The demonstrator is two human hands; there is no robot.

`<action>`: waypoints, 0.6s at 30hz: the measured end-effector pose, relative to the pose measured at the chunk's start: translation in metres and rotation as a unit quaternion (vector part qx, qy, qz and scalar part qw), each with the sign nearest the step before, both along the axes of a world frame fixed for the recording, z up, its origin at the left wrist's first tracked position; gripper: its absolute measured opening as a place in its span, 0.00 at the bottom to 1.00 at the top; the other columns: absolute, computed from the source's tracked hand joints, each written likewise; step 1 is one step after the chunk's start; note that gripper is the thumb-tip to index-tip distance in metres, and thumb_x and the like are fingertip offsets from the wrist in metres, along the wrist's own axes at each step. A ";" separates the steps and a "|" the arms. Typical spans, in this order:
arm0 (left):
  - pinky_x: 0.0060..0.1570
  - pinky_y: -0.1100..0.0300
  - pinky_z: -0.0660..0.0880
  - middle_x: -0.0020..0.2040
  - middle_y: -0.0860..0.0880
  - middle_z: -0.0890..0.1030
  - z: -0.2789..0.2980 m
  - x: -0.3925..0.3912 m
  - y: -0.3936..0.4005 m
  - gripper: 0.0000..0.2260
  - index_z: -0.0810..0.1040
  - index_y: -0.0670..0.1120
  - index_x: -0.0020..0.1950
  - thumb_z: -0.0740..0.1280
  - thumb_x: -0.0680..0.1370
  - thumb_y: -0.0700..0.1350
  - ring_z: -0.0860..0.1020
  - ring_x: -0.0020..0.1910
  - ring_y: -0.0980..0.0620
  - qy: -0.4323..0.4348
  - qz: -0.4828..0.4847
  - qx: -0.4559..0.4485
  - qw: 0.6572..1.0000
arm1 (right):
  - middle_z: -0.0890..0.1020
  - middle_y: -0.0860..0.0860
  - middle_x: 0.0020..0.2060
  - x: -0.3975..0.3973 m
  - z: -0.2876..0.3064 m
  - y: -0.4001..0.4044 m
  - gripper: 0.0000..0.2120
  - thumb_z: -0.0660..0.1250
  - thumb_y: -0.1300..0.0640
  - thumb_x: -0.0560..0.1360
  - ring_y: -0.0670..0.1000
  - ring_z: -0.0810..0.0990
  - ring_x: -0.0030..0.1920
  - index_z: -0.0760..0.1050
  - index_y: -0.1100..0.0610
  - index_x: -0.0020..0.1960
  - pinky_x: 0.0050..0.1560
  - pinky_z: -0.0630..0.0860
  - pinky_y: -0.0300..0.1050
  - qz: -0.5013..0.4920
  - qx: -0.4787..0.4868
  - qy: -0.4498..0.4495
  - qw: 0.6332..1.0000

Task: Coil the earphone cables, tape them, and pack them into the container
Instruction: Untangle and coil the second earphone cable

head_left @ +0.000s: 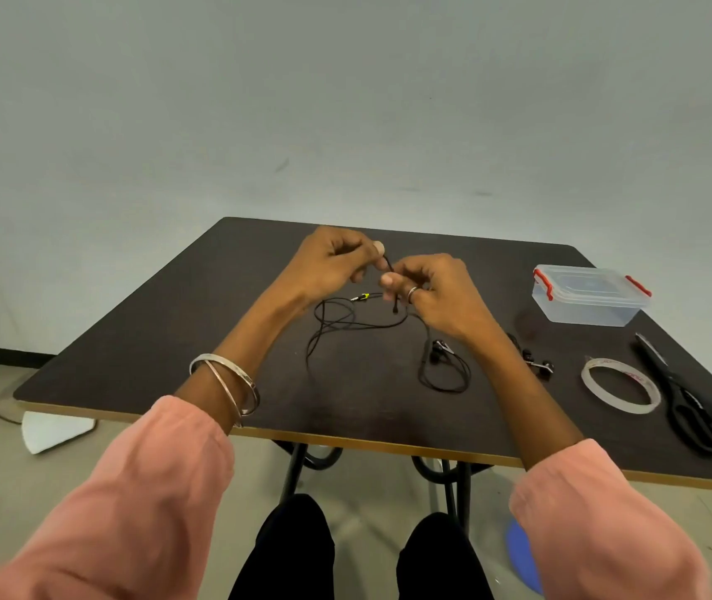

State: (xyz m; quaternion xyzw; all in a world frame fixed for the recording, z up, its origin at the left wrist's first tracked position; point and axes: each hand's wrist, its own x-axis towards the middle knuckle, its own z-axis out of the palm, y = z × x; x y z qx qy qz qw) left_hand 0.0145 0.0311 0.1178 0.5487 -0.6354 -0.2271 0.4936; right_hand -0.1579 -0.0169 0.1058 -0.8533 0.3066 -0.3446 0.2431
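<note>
Both hands, left [331, 261] and right [434, 288], pinch black earphone cable [358, 324] above tabletop [172, 339], lidded container [590, 294] far right

Table [172, 339] fills frame centre. Both hands, left hand [332, 262] and right hand [440, 292], meet above its middle, pinching earphone cable [345, 322] that lies looped beneath. Second earphones [536, 361] right of centre. Container [588, 300] upper right; tape roll [620, 385] below it; scissors [687, 404] at right edge.
</note>
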 end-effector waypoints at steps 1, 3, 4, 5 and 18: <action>0.32 0.70 0.66 0.25 0.56 0.73 -0.001 0.001 0.001 0.13 0.84 0.43 0.44 0.64 0.80 0.48 0.69 0.27 0.60 0.001 -0.002 0.010 1.000 | 0.83 0.52 0.34 -0.001 -0.002 -0.001 0.07 0.67 0.57 0.78 0.46 0.78 0.30 0.81 0.59 0.45 0.34 0.75 0.40 0.009 0.024 -0.034 0.999; 0.30 0.71 0.66 0.23 0.57 0.72 -0.005 0.007 0.004 0.14 0.83 0.40 0.46 0.63 0.81 0.47 0.68 0.26 0.61 0.003 -0.002 0.026 1.000 | 0.82 0.53 0.32 -0.005 -0.007 -0.004 0.08 0.64 0.60 0.79 0.46 0.75 0.27 0.81 0.60 0.45 0.29 0.72 0.35 -0.005 0.086 -0.121 0.989; 0.30 0.72 0.65 0.23 0.57 0.72 -0.008 0.010 0.006 0.14 0.83 0.39 0.46 0.63 0.81 0.47 0.67 0.25 0.61 0.001 0.002 0.034 0.999 | 0.81 0.54 0.32 -0.009 -0.009 -0.006 0.09 0.63 0.61 0.79 0.47 0.74 0.26 0.80 0.61 0.45 0.27 0.70 0.34 -0.026 0.118 -0.170 0.978; 0.30 0.72 0.65 0.22 0.58 0.72 -0.011 0.015 0.007 0.14 0.83 0.39 0.46 0.62 0.81 0.46 0.67 0.25 0.61 -0.002 0.010 0.040 0.999 | 0.80 0.55 0.31 -0.014 -0.014 -0.010 0.09 0.63 0.61 0.79 0.47 0.73 0.26 0.80 0.62 0.45 0.24 0.67 0.35 -0.051 0.153 -0.224 0.961; 0.38 0.59 0.73 0.39 0.55 0.83 -0.029 0.018 -0.005 0.10 0.83 0.49 0.42 0.64 0.78 0.49 0.77 0.34 0.56 -0.202 0.120 0.010 0.972 | 0.73 0.56 0.62 -0.002 -0.026 0.000 0.32 0.67 0.41 0.74 0.58 0.73 0.61 0.66 0.56 0.71 0.56 0.74 0.55 -0.188 -0.031 0.130 0.973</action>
